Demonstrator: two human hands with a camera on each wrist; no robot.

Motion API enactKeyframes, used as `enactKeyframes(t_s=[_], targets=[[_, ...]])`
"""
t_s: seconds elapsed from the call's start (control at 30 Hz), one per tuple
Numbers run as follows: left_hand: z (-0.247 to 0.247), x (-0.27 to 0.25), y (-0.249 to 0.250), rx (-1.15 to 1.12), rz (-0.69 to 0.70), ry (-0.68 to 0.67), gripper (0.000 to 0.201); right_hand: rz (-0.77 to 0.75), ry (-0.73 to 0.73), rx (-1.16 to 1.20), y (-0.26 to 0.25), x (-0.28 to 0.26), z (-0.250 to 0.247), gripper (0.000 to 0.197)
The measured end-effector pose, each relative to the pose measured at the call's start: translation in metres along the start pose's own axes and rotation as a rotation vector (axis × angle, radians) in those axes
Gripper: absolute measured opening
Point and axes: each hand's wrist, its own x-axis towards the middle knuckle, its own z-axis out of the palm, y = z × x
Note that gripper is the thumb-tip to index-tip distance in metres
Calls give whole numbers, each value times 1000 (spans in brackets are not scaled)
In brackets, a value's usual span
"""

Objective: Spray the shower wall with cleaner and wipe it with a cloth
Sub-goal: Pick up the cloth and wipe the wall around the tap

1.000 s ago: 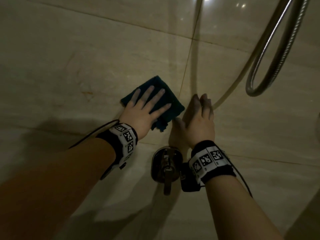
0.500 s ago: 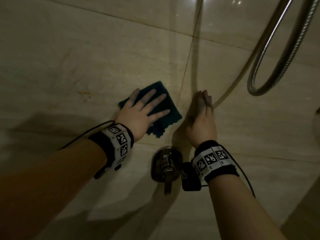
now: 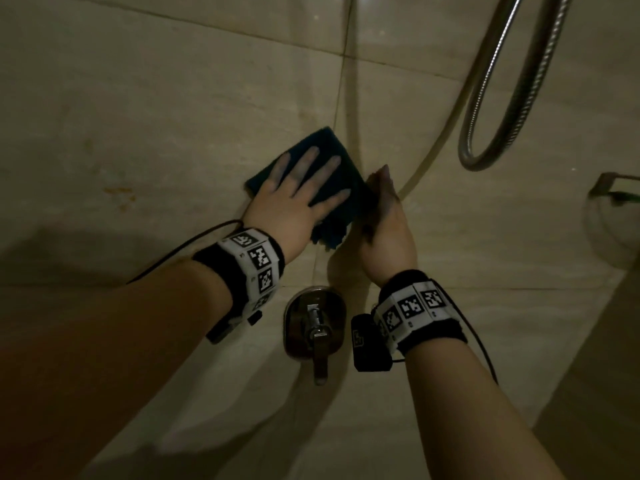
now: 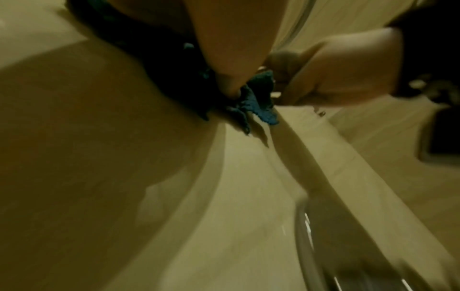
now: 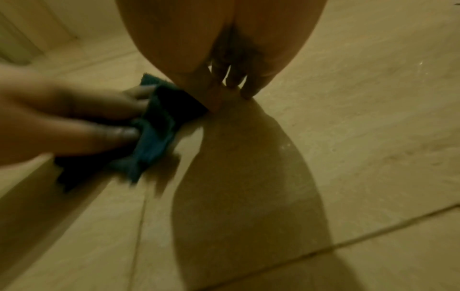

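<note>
Beige tiles cover the shower wall, dimly lit and crossed by grout lines. Flat on it lies a dark teal cloth, folded roughly square and turned like a diamond, one corner pointing up, its frayed edge hanging toward the tap. The left hand presses on the cloth with straight, spread fingers. The right hand stands edge-on just beside the cloth's right side, fingers straight, apparently touching the wall, though blur hides the contact. A metal hose loops at the upper right.
</note>
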Motion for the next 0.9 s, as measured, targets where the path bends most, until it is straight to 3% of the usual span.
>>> enactKeyframes(t_s=[0.27,0.37,0.43,0.5,0.7,0.9], targets=[[22,-44,-15,22,108,-67,63,39,114,-137,-15,-8,6,76],[16,-43,-26,11,150,-24,63,1,82,-251,-19,-8,15,71],[14,-40,-34,69,151,-94,68,12,22,-304,-20,-4,18,69],[6,-35,-45,100,132,-151,73,32,-25,-329,-21,-2,19,67],[-7,-26,-62,76,30,-117,73,46,-97,-355,-20,-3,16,68],[12,-56,-53,-47,-80,-69,66,68,-65,-320,-38,-10,27,67]])
